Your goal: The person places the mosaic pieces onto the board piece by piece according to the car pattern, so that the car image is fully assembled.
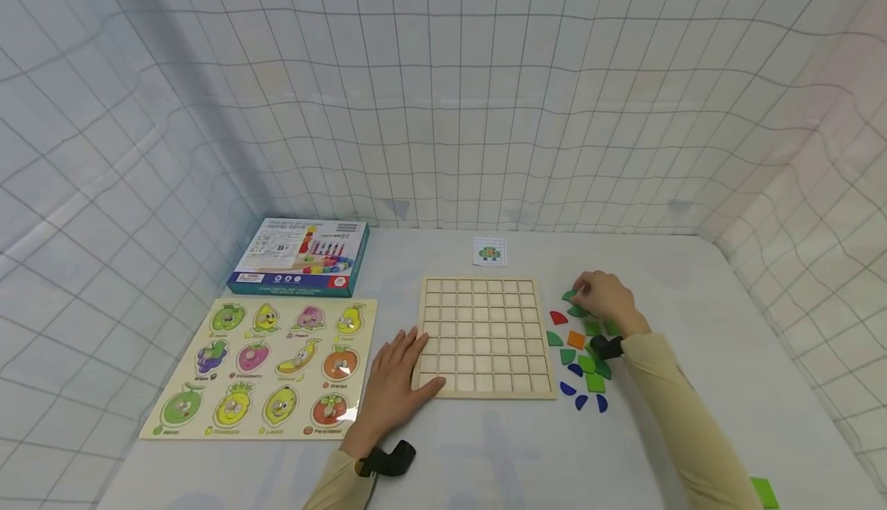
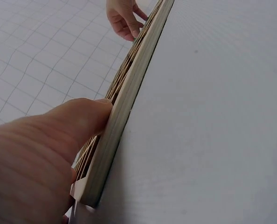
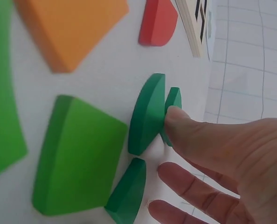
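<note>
A wooden grid board (image 1: 485,396) lies on the table. My left hand (image 1: 398,383) rests on its left edge near the front corner, fingers spread. In the left wrist view, the thumb (image 2: 85,116) presses on the board's rim (image 2: 124,102). My right hand (image 1: 606,298) is at the far end of the loose pieces, right of the board. It pinches a dark green curved piece (image 3: 174,97) between thumb and a finger that is mostly hidden. Another dark green piece (image 3: 148,114) lies right beside it, and a light green square (image 3: 80,156) is close by.
More pieces lie right of the board: a red one (image 1: 558,317), an orange square (image 1: 576,339) and several blue ones (image 1: 568,388). A pattern card (image 1: 490,252) lies behind the board. To the left are a fruit puzzle (image 1: 277,317) and a box (image 1: 298,256).
</note>
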Motion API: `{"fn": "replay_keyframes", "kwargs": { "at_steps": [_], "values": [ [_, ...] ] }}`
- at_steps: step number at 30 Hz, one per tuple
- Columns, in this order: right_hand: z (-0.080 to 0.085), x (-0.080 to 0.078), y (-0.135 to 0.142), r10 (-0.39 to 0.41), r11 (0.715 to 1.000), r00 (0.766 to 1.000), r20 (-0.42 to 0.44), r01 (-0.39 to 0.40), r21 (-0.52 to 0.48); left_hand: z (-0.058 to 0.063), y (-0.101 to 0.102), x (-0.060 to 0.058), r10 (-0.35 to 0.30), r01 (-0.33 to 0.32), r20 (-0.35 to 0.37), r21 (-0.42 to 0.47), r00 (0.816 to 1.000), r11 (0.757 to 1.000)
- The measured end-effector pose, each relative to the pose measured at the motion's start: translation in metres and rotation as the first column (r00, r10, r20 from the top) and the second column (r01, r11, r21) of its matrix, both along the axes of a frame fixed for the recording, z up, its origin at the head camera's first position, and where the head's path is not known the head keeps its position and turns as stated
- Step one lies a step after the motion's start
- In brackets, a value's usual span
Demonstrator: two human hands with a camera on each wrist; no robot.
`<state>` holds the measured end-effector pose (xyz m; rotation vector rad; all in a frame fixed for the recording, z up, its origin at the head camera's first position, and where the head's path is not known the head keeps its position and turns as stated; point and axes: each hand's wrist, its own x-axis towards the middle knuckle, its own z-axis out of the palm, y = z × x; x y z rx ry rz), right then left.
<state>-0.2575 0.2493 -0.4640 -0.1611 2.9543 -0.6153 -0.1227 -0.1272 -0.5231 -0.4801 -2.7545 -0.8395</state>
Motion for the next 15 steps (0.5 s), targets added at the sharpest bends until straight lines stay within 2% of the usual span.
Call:
{"fn": "replay_keyframes", "kwargs": {
  "at_steps": [4, 9, 15],
  "values": [
    [0.0033, 0.0007, -0.0009, 0.001, 1.000, 1.000, 0.002, -0.001, -0.025, 0.0012, 0.0000, 0.0003, -0.001, 0.001, 0.003, -0.011, 1.000, 1.000],
    [0.0003, 0.0035, -0.0025, -0.043, 0.991, 0.999, -0.006, 0.042, -0.127, 0.0012, 0.0002, 0.0008, -0.003, 0.003, -0.001, -0.015, 1.000, 1.000],
    [-0.0057, 0.0085, -0.0049, -0.059, 0.977, 0.995, -0.086, 0.039, -0.210, 0.0000, 0.0002, 0.0010, -0.009, 0.008, -0.033, -0.015, 0.999, 1.000]
  ]
}}
